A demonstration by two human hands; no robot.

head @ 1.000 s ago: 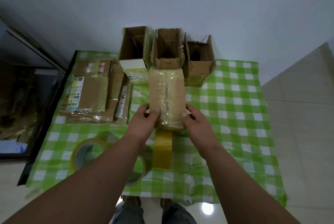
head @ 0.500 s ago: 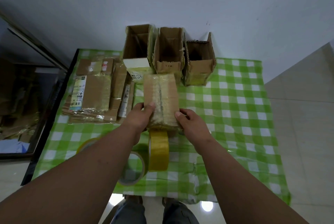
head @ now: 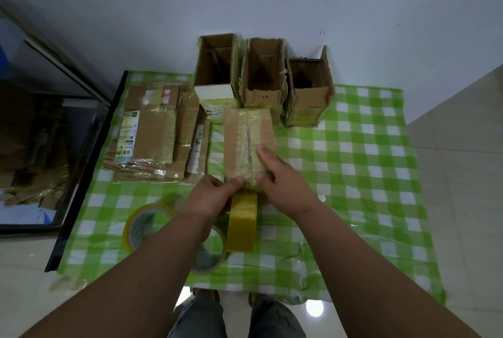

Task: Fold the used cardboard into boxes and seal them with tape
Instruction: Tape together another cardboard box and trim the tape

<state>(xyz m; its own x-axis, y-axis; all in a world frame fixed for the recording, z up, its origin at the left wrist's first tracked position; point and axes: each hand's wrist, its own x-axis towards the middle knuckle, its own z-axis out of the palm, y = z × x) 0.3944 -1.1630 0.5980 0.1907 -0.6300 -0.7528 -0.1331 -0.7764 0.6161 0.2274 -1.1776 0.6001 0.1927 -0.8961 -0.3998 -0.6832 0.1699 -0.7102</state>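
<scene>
Counting items on the counter [head: 381,174], covered in green-and-white check cloth: one closed cardboard box [head: 246,144] at centre, taped along its top seam; three open boxes [head: 262,76] standing in a row at the far edge against the wall; one stack of flattened cardboard [head: 155,136] to the left, sheet count not resolvable. Tape rolls: three seen. One upright roll [head: 243,222] just below the closed box's near end, one lying flat [head: 145,222] at left, one [head: 211,254] partly hidden under the left forearm.

Hands: two, both on the closed box. Left hand [head: 211,196] pinches at the box's near end, fingers curled at the tape edge. Right hand [head: 284,177] lies on the box's top right side, fingers extended and pressing flat.

Hard to make out: label print on the flattened cardboard is blurred. Near face of the closed box is covered by the hands. Dark glass cabinet [head: 40,147] at left, contents indistinct.
</scene>
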